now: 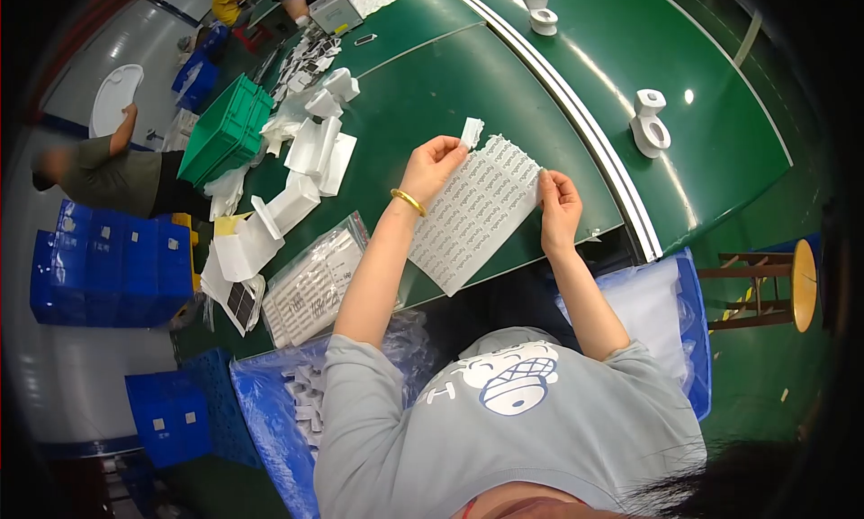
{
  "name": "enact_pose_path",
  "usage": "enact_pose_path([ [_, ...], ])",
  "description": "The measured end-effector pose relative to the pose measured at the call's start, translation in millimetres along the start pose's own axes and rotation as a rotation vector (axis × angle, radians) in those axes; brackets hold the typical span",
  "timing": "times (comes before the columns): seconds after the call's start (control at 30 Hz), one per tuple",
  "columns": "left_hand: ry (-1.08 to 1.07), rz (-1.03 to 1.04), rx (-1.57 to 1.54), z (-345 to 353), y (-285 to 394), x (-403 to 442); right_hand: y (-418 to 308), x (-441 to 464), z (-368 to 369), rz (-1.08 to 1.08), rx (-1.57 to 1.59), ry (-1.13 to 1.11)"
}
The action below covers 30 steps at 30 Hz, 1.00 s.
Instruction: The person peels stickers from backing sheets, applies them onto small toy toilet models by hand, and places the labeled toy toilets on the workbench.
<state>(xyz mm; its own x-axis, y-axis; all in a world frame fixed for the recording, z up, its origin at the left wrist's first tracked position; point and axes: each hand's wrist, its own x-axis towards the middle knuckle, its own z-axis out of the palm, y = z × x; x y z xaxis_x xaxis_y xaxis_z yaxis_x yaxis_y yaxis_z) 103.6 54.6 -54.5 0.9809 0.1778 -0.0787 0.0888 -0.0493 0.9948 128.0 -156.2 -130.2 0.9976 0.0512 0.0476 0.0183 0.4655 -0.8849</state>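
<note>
A sheet of printed labels [472, 218] is held up over the green table, tilted, with rows of the same dark word and a ragged top edge. My left hand [436, 168], with a gold bangle on its wrist, is closed at the sheet's upper left corner. A small white label piece [472, 132] sticks up from its fingertips; whether it is still joined to the sheet I cannot tell. My right hand [560, 211] pinches the sheet's right edge between thumb and fingers.
Left of me lie a plastic bag of printed sheets [315, 285], folded white cartons [310, 150] and a green crate [229, 128]. Blue lined bins flank my body. Beyond the metal rail [558, 96] stand small toilet-shaped items [650, 123]. A person handles a white panel [115, 101] at left.
</note>
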Motion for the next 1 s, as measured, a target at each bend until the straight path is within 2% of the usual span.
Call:
enact_pose_path([
  [0.07,-0.008,-0.026,-0.020,0,-5,7,5,2,-8,0.013,-0.053,-0.009],
  [0.17,-0.005,-0.064,0.011,2,-7,11,-27,-1,2,-0.050,-0.483,0.093],
  [0.27,-0.021,-0.040,0.067,8,-8,18,-49,21,11,-0.766,-0.934,0.055],
  [0.37,-0.081,-0.024,0.058,11,-8,20,-56,44,30,-0.833,-0.902,-0.212],
  [0.5,-0.100,-0.002,0.060,13,-8,20,-39,56,44,-0.850,-0.945,-0.321],
  [0.7,-0.156,-0.043,-0.060,7,-14,22,-17,59,45,-0.714,-0.868,-0.343],
  [1.0,-0.175,-0.060,-0.081,11,-11,25,-17,66,41,-0.642,-0.826,-0.419],
])
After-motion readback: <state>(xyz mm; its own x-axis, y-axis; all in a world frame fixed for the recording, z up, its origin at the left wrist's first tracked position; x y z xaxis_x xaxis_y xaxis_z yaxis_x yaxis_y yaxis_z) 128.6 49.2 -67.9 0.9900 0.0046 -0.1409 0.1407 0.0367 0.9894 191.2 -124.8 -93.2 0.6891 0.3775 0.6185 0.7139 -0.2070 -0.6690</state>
